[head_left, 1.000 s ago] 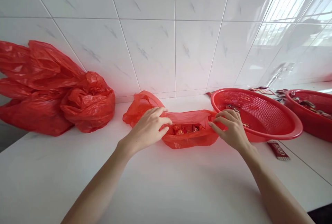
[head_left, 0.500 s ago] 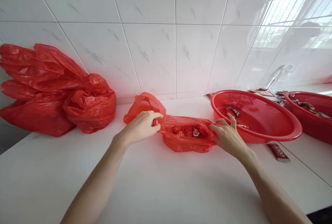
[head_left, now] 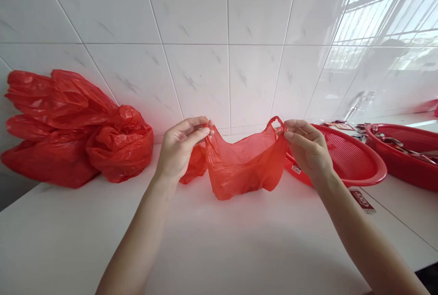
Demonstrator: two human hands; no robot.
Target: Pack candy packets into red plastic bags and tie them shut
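Observation:
A red plastic bag (head_left: 244,172) hangs stretched between my two hands over the white counter. My left hand (head_left: 181,147) pinches its left upper corner between thumb and fingers. With thumb and fingers too, my right hand (head_left: 310,144) grips the right corner, beside a looped handle. The thin front side covers whatever lies inside; darker shapes show faintly at the bottom. Behind my left hand, a second crumpled red plastic bag (head_left: 194,163) rests on the counter, partly hidden.
Several full red bags (head_left: 68,126) are heaped at the left against the tiled wall (head_left: 201,67). To the right stand a red mesh basket (head_left: 356,153) and another red basket (head_left: 404,163) holding small packets. A dark red wrapped packet (head_left: 362,200) lies on the counter (head_left: 219,249).
Both hands have risen, lifting the bag's corners so its sides stand up. The wrapped sweets seen inside it before are now hidden behind the front side.

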